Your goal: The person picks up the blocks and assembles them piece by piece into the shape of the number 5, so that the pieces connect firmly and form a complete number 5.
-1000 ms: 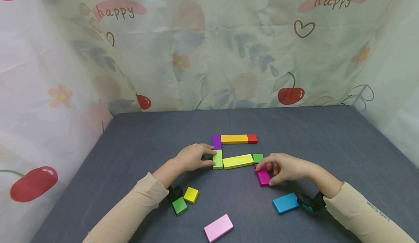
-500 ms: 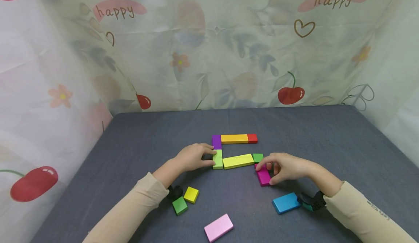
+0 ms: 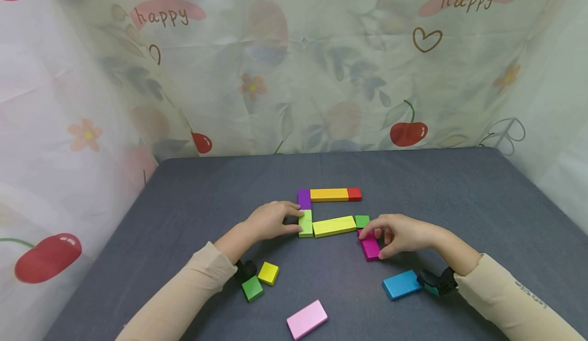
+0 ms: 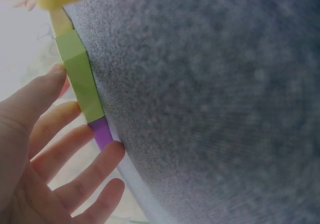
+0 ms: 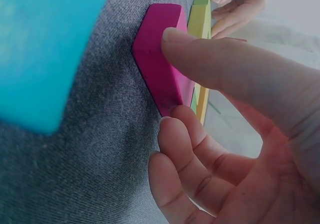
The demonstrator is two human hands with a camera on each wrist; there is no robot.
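In the head view my left hand (image 3: 273,220) rests its fingertips and thumb against the left side of a lime green block (image 3: 305,223). Its fingers look fairly straight in the left wrist view, with fingertips also at the purple block (image 4: 102,133). My right hand (image 3: 406,234) pinches a magenta block (image 5: 160,53) between thumb and fingers, down on the dark cloth. That block lies slanted just below a small green block (image 3: 362,221). A long yellow block (image 3: 334,226) runs between the lime block and the small green one.
A long orange block (image 3: 328,195) and a red block (image 3: 354,194) extend right from the purple one. Nearer lie a yellow cube (image 3: 268,273), a green cube (image 3: 252,289), a pink block (image 3: 307,320) and a blue block (image 3: 401,285) by the right wrist. A printed curtain (image 3: 303,75) hangs behind.
The magenta block and my right hand have shifted very slightly; the left hand holds still and the other blocks stay where they were.
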